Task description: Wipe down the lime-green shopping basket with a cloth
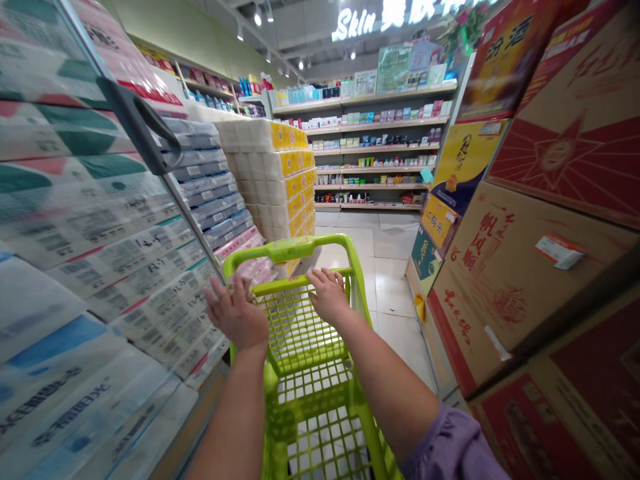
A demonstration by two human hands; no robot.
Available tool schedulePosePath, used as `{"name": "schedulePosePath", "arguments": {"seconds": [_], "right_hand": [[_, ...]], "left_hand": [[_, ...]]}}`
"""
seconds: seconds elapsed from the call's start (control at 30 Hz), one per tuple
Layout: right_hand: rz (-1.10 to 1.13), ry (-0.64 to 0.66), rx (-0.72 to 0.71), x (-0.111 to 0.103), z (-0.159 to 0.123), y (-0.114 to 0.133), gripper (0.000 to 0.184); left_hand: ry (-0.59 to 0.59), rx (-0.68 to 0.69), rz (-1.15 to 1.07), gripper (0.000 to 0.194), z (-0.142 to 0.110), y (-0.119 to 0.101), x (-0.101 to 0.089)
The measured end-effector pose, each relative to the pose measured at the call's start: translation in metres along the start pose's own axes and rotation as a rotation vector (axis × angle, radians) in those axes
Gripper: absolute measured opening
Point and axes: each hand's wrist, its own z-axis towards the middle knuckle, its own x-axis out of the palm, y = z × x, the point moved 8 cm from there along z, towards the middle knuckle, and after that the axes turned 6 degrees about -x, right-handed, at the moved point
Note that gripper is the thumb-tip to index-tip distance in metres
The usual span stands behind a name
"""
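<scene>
A lime-green plastic shopping cart (295,252) stands in front of me in a narrow aisle, its basket bare. My left hand (236,313) is closed around the cart's handle bar at its left end, right beside stacked tissue packs. My right hand (327,293) rests on the same bar (290,283) further right, fingers curled over it. A purple sleeve shows at my right elbow.
Wrapped tissue packs (100,253) fill the shelf on my left. A stack of yellow-labelled paper rolls (275,177) stands ahead on the left. Red and brown cartons (525,267) line the right side. Tiled floor (390,267) leads to shelves of skincare goods (375,143).
</scene>
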Motion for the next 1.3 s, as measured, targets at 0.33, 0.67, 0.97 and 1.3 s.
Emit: {"name": "schedulePosePath", "arguments": {"seconds": [0.33, 0.67, 0.97, 1.3], "right_hand": [[0.008, -0.008, 0.010, -0.002, -0.001, 0.000, 0.050], [-0.001, -0.005, 0.013, -0.003, -0.004, -0.001, 0.049], [-0.120, 0.009, 0.131, -0.005, 0.000, 0.004, 0.052], [-0.248, 0.094, 0.158, -0.006, -0.006, -0.002, 0.058]], "left_hand": [[0.379, 0.117, 0.116, 0.061, -0.009, -0.002, 0.047], [0.430, 0.221, 0.057, 0.059, -0.011, -0.013, 0.053], [0.341, 0.225, 0.135, 0.057, -0.019, -0.015, 0.049], [0.337, 0.209, 0.158, 0.053, -0.026, -0.020, 0.051]]}}
